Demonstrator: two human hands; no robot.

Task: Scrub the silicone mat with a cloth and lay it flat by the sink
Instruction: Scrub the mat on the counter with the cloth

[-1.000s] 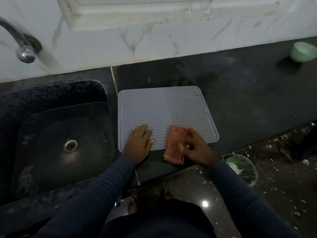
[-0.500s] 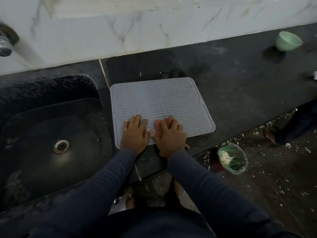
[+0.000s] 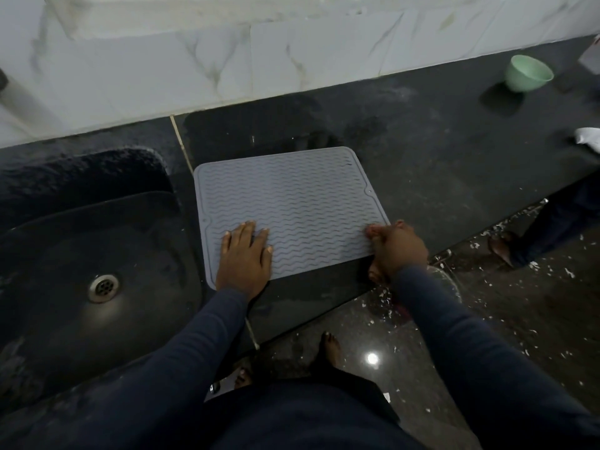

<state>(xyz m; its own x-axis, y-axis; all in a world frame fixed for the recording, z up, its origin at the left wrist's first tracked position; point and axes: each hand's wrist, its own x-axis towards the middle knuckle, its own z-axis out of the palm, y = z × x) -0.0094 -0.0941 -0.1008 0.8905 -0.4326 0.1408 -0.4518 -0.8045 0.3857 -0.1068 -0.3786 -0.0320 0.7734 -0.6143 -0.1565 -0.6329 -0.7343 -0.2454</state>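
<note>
A grey silicone mat with a wavy ribbed surface lies flat on the dark counter, just right of the black sink. My left hand presses flat on the mat's near left corner, fingers spread. At the near right corner, my right hand is closed over the red checked cloth. Only small bits of the cloth show past my fingers and below my wrist.
A mint green bowl stands at the back right of the counter, and a white scrap lies at the right edge. Marble tiles form the wall behind. Another person's foot stands on the littered floor to the right.
My right hand has swept the cloth from the middle of the mat's near edge out to its near right corner. The left hand stays pressed on the mat.
</note>
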